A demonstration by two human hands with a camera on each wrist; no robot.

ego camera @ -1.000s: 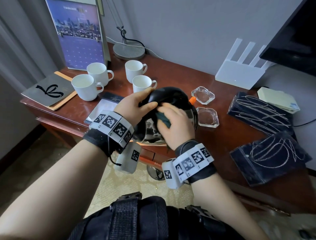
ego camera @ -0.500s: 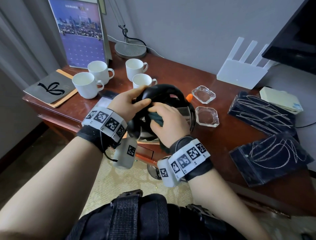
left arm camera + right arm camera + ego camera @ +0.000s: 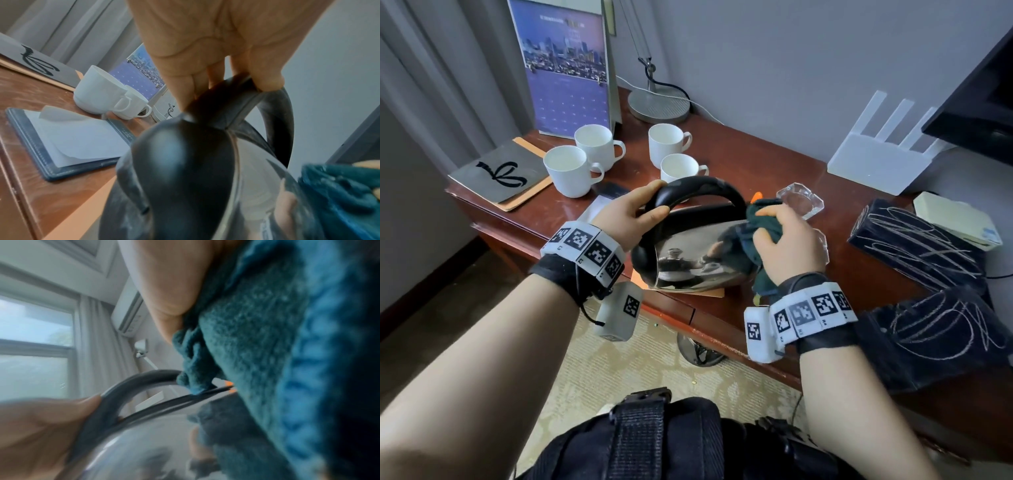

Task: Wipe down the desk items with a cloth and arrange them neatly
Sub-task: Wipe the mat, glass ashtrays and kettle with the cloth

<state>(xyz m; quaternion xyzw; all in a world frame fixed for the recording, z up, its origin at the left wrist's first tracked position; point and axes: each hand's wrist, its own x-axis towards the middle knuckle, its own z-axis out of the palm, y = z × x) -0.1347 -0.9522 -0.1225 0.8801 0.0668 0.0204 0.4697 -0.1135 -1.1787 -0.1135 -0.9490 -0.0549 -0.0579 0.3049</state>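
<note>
left grip: left hand point(image 3: 627, 219) curled round the black arched handle of one shiny steel kettle point(image 3: 688, 260), held tilted above the near edge of the red-brown wooden worktop point(image 3: 756, 164)
right grip: right hand point(image 3: 786, 246) bunching one teal cloth point(image 3: 762, 219) against the kettle's side by the spout
cups: four white mugs point(image 3: 570, 171)
ashtrays: two clear glass point(image 3: 799, 200)
pouches: two dark scribble-patterned point(image 3: 914, 236)
writing: calendar point(image 3: 566, 65) text unreadable
</note>
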